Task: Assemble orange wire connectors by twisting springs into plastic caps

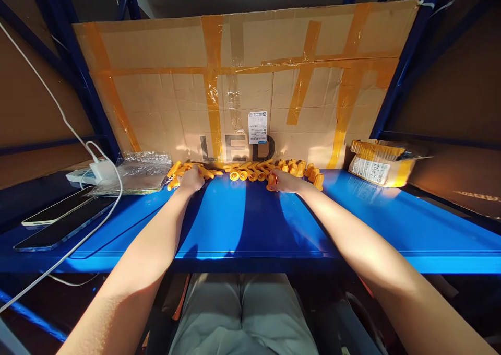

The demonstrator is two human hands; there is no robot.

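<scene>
My left hand (pixel 191 180) reaches into a loose heap of orange plastic pieces (pixel 175 169) with stubby arms, at the back left of the shelf. Its fingers curl down among them, and what they grip is hidden. My right hand (pixel 285 181) closes its fingertips on an orange plastic cap (pixel 271 182). Between the hands lies a row of orange tube-like pieces (pixel 243 175), round open ends facing me. Behind and right of my right hand, several flared orange caps (pixel 301 168) stand close together, with another cap (pixel 318 181) at the row's right end.
A large taped cardboard sheet (pixel 172 104) closes off the back of the blue shelf (pixel 223 214). Two phones (pixel 66 224), a white charger (pixel 102 170) with its cable (pixel 117 198), and a plastic-wrapped packet (pixel 141 172) are at left. A taped parcel (pixel 379 164) sits at right.
</scene>
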